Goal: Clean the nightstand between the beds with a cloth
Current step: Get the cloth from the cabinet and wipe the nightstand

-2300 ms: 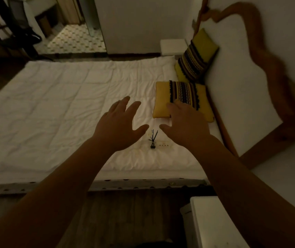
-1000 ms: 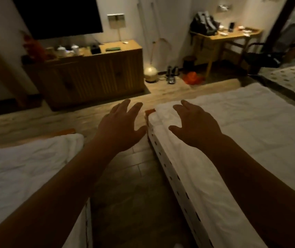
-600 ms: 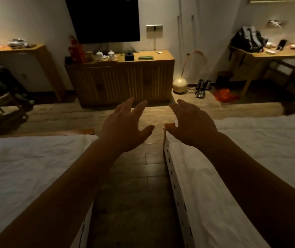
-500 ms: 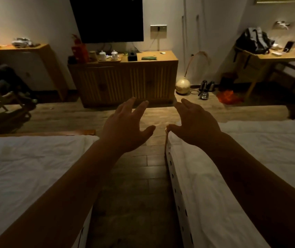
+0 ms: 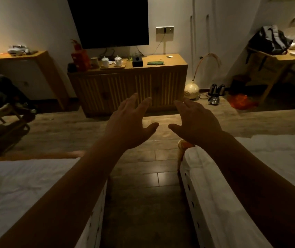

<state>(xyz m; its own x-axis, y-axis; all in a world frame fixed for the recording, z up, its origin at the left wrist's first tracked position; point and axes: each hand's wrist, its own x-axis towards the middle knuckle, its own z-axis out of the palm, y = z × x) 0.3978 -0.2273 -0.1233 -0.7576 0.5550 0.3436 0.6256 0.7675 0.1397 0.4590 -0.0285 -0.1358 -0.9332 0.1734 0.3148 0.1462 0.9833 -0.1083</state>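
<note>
Dim and warm-toned, lit low from beside the round cream vase. Glare on the glossy wooden floor. Bowed at the edges, soft and grainy throughout.

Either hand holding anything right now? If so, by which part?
Nothing is held. The left hand and right hand are both raised in the air between the two beds, fingers spread and empty. No cloth is in either hand.

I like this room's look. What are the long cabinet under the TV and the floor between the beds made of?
The cabinet looks like light wood or veneer with a matte finish: warm tan, with vertical ribbed door fronts. The floor seems to be wood-look planks, perhaps laminate or tile: visible plank seams and a glossy patch of reflected light.
</note>
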